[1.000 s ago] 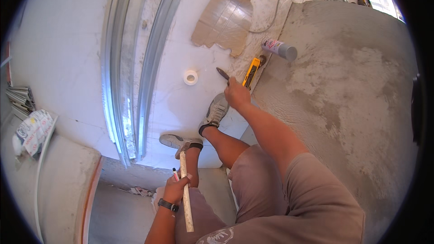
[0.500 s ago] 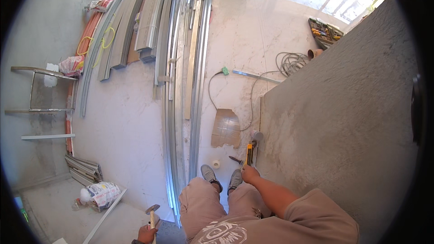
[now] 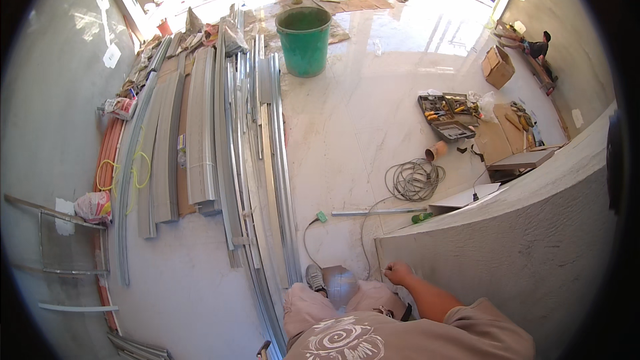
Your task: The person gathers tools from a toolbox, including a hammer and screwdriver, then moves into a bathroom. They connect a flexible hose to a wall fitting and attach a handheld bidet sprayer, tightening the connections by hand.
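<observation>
Showing right hand (image 3: 398,272) just beside end of rough grey wall (image 3: 480,250), fingers curled inward; cannot tell whether they pinch anything. Left hand out of frame, state of its fingers unseen. Hammer (image 3: 265,347) at lower edge, only head and top of handle visible, near long metal profiles (image 3: 283,180). On tiled floor (image 3: 187,273): cardboard piece (image 3: 340,283) between person's legs (image 3: 310,303); green connector (image 3: 321,217) ahead; coiled cable (image 3: 415,181) farther out, near open toolbox (image 3: 455,131). Green bucket (image 3: 303,50) upright beside profiles' far end.
</observation>
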Tool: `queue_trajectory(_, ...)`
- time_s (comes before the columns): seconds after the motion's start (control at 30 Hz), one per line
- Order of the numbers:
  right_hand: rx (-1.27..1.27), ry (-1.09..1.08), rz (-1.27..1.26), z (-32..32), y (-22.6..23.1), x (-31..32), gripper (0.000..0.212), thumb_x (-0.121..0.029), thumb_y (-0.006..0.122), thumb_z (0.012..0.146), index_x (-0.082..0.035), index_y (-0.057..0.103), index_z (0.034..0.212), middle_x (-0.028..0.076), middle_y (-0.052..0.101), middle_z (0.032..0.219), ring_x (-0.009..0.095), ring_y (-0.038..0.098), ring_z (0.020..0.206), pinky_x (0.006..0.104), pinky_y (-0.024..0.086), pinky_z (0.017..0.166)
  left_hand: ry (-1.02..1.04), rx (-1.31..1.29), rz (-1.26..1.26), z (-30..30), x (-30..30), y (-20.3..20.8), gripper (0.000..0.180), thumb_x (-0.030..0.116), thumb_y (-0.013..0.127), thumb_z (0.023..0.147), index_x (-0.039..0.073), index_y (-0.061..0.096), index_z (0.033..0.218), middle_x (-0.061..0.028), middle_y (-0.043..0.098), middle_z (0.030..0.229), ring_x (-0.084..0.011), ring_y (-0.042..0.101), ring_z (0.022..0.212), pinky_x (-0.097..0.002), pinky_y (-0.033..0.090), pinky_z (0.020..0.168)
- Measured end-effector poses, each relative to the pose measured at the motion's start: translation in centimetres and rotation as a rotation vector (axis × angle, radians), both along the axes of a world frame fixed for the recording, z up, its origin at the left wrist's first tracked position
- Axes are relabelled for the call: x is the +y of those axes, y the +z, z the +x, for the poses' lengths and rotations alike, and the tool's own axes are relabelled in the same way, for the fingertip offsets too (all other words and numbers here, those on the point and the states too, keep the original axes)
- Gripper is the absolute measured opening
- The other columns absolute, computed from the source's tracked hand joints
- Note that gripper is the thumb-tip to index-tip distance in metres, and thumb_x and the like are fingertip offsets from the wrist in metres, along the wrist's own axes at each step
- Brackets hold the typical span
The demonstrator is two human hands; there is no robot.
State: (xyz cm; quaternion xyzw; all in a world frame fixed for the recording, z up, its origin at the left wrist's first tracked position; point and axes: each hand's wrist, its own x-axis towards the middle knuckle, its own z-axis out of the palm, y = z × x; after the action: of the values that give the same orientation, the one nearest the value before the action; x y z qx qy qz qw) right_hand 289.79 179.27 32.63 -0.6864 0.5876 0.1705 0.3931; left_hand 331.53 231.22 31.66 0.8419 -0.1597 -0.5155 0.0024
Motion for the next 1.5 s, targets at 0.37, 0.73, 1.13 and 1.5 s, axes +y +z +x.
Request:
queue_trajectory(0.37, -0.632, -0.545, -0.096, 14.8, 6.6, -31.5, 0.033, -0.027, 0.077, 0.082, 0.000, 0.072, 0.100, 0.014, 0.074, 0.092, 0.024, 0.072, 0.082, 0.0372, 0.056, 0.073, 0.434, 0.358, -0.545, 14.0, -52.9, 16.4, 0.018, 0.009, 0.078, 0.081, 0.004, 0.062, 0.085, -0.0014, 0.059, 0.065, -0.0145, 0.058, 0.056, -0.0295, 0.045, 0.054)
queue_trajectory(0.73, -0.858, -0.210, -0.294, 17.8, 17.4, -65.3, 0.021, -0.022, 0.065, 0.093, -0.004, 0.067, 0.103, 0.014, 0.071, 0.080, 0.028, 0.067, 0.070, 0.0385, 0.053, 0.068, 0.082, 0.570, -0.482, 8.1, -107.1, 26.2, 0.011, 0.013, 0.071, 0.092, 0.005, 0.065, 0.097, -0.0015, 0.060, 0.066, -0.0132, 0.055, 0.051, -0.0272, 0.045, 0.048)
queue_trajectory(1.13, -0.906, 0.149, -0.802, 16.6, 26.6, -102.1, 0.008, -0.014, 0.062, 0.089, -0.007, 0.065, 0.086, 0.014, 0.067, 0.081, 0.035, 0.068, 0.081, 0.0486, 0.054, 0.071, 0.087, 1.128, -0.668, -2.5, -152.6, 27.8, 0.038, 0.006, 0.059, 0.095, 0.001, 0.051, 0.131, -0.0114, 0.065, 0.089, -0.0112, 0.052, 0.056, -0.0273, 0.041, 0.049)
queue_trajectory(1.5, -1.030, -0.201, -0.678, 3.9, 28.7, -131.8, 0.015, -0.012, 0.068, 0.086, -0.002, 0.070, 0.098, 0.016, 0.070, 0.090, 0.034, 0.070, 0.086, 0.0432, 0.055, 0.078, -0.462, 0.995, -0.379, -17.7, -193.7, 30.2, 0.011, 0.014, 0.061, 0.097, 0.004, 0.059, 0.102, -0.0020, 0.058, 0.073, -0.0110, 0.051, 0.052, -0.0247, 0.040, 0.047)
